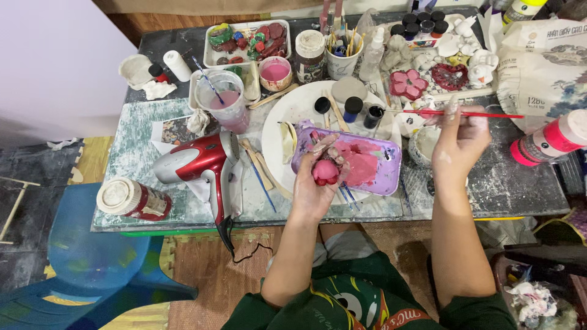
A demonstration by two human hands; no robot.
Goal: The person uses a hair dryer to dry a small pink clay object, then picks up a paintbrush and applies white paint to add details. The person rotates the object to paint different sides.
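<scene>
The desk [501, 183] is a dark, paint-smeared top crowded with craft supplies, and the purple tray [382, 177] of pink paint near its front edge serves as the landmark here. Under and behind the tray lies a large white plate [293, 113] carrying small dark-capped paint pots. Left of the tray a red hair dryer [199, 160] rests on its side, and behind that stands a clear cup of pinkish water [227, 105]. Far right of the tray a pink paint bottle [550, 142] lies tipped over. At the tray's left end the left hand [315, 183] comes up from below, palm turned upward, its grip wrapped closed around a small rounded pink figure [325, 172], which sits just over the tray's near-left corner. Just right of the tray the right hand [458, 137] is raised with the forearm reaching straight up from the body, its fingers pinched shut on a thin red paintbrush [489, 114]. The brush's long axis runs nearly level, left to right, behind the tray, with the handle end pointing right and the working end pointing left toward the paint pots. The figure lies to the left of and nearer than the brush hand, with the tray's paint between them.
</scene>
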